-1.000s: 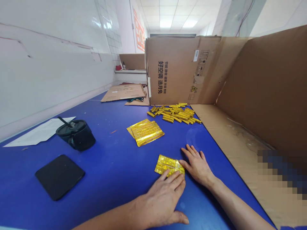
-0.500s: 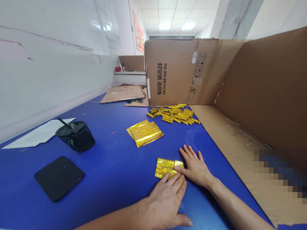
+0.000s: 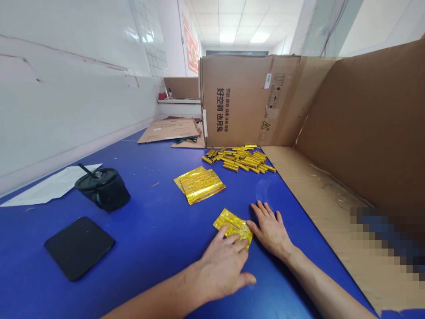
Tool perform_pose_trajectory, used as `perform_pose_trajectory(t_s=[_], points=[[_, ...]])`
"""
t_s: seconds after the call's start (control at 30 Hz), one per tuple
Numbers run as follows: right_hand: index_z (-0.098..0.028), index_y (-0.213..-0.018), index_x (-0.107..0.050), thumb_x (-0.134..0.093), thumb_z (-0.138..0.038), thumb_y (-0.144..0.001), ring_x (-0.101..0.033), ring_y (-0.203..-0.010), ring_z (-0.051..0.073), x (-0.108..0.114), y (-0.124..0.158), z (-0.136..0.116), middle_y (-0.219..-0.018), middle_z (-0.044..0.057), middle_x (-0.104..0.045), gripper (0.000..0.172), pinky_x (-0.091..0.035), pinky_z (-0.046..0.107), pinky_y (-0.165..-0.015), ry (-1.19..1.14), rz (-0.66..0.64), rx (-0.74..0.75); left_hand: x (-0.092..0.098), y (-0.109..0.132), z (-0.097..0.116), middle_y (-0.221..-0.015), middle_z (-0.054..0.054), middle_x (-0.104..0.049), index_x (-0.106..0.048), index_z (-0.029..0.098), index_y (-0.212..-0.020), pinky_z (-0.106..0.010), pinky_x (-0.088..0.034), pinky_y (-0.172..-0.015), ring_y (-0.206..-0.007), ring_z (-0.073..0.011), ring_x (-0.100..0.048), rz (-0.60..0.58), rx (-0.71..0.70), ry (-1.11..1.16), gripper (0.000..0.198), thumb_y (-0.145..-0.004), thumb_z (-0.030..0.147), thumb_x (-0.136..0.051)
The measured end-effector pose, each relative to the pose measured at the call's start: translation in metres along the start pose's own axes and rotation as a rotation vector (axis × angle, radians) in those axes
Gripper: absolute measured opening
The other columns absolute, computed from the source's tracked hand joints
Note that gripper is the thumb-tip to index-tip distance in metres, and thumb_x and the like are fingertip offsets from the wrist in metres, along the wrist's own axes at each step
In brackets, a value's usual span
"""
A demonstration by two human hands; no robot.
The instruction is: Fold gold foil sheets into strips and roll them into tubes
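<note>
A gold foil wrapper point(image 3: 229, 218) lies at an angle on the blue table point(image 3: 159, 235). My left hand point(image 3: 224, 261) rests over its near side with fingers spread, covering part of the foil. To the right, my right hand point(image 3: 270, 228) lies flat, fingers apart, its thumb tip at the wrapper's right edge. Farther back are a few overlapping flat gold foil sheets point(image 3: 204, 186). Beyond them sits a heap of rolled gold foil tubes point(image 3: 244, 158).
On the left stand a dark lidded mug point(image 3: 106, 190), a black square mat point(image 3: 79, 248) and a white paper sheet point(image 3: 49, 184). Large cardboard panels point(image 3: 249, 102) rise at the back and right. Flat cardboard point(image 3: 169, 130) lies at the far left, with a dark green-handled item beside it.
The foil wrapper has turned clockwise, its near right corner now closer to me. My left hand has shifted slightly left, and my right thumb has slid off the foil to its edge.
</note>
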State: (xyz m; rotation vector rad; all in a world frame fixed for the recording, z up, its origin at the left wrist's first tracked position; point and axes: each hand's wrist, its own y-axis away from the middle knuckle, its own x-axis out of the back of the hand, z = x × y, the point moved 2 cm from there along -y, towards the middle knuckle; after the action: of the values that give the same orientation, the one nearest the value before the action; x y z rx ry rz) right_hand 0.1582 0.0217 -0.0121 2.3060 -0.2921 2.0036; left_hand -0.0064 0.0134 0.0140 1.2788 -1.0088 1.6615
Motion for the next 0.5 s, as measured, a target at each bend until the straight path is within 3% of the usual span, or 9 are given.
perform_pose_trajectory(t_s=[0.13,0.27,0.37,0.5], points=[[-0.018,-0.129,-0.031,-0.036,-0.035,-0.080,-0.014,-0.127,0.024,0.002,0.005,0.001,-0.139,0.008,-0.022,0.052,-0.016,0.050,-0.097,-0.034,-0.036,0.075,0.006,-0.001,-0.016,-0.089,-0.002,-0.064,-0.060,0.018,-0.082,-0.044,-0.010,-0.099,-0.098,-0.0196,-0.050,0.040,0.046,-0.063,0.025,-0.081,0.037,-0.043],[-0.020,-0.129,-0.031,-0.036,-0.026,-0.079,-0.011,-0.127,0.022,0.003,0.010,0.001,-0.139,0.007,-0.020,0.051,-0.017,0.049,-0.098,-0.057,-0.048,0.156,0.008,-0.001,-0.019,-0.083,-0.001,-0.063,-0.059,0.019,-0.084,-0.044,-0.011,-0.099,-0.093,-0.0179,-0.051,0.050,0.062,-0.072,0.021,-0.081,0.032,-0.043],[-0.018,-0.129,-0.030,-0.037,-0.028,-0.078,-0.010,-0.127,0.023,0.003,0.011,0.000,-0.140,0.008,-0.019,0.053,-0.016,0.049,-0.098,-0.048,-0.029,0.152,0.007,0.000,-0.014,-0.091,-0.003,-0.061,-0.055,0.019,-0.098,-0.045,-0.014,-0.098,-0.094,-0.0186,-0.051,0.040,0.053,-0.066,0.028,-0.079,0.038,-0.046],[-0.014,-0.133,-0.020,-0.037,-0.044,-0.077,-0.008,-0.127,0.024,-0.002,0.011,-0.003,-0.140,0.010,-0.017,0.066,-0.013,0.049,-0.099,-0.030,0.001,0.177,0.002,0.002,-0.011,-0.099,-0.007,-0.057,-0.051,0.016,-0.108,-0.046,-0.016,-0.098,-0.102,-0.0225,-0.046,0.020,0.044,-0.084,0.045,-0.075,0.047,-0.049]])
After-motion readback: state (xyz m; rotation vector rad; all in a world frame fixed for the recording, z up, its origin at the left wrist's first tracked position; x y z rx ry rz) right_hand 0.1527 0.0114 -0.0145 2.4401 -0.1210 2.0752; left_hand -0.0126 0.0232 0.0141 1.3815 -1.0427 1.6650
